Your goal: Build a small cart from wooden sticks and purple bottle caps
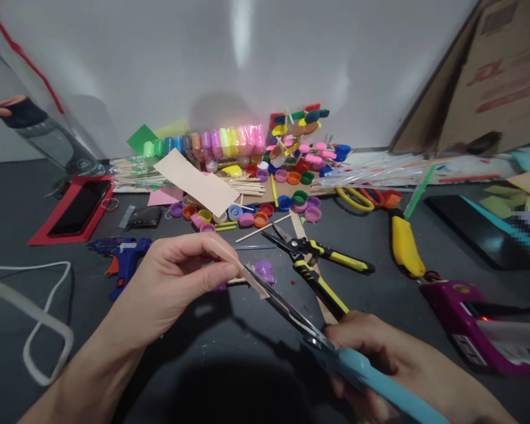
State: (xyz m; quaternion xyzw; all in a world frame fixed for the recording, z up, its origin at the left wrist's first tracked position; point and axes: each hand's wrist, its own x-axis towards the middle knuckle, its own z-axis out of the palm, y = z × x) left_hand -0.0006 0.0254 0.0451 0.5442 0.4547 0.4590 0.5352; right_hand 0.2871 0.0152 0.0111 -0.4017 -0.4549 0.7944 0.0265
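My left hand point(176, 282) pinches a narrow strip of pale beige paper point(257, 284) between thumb and fingers; most of the strip's upper part is behind the fingers. My right hand point(371, 353) is wrapped round the light blue handles of a pair of scissors point(300, 321). The scissor blades point up and left and lie along the strip's edge, close to my left thumb; whether they are cutting into it I cannot tell. Below the hands the dark table carries their shadows. A purple piece point(264, 272) lies just behind the blade tips.
Pliers-like cutters point(318, 253) with yellow-black handles lie behind my right hand. A blue glue gun point(130, 259) and white cable point(48, 330) are at left. Farther back are a beige card point(198, 182), coloured caps point(260, 219) and clay tubs point(229, 141). A purple device point(459, 318) stands right.
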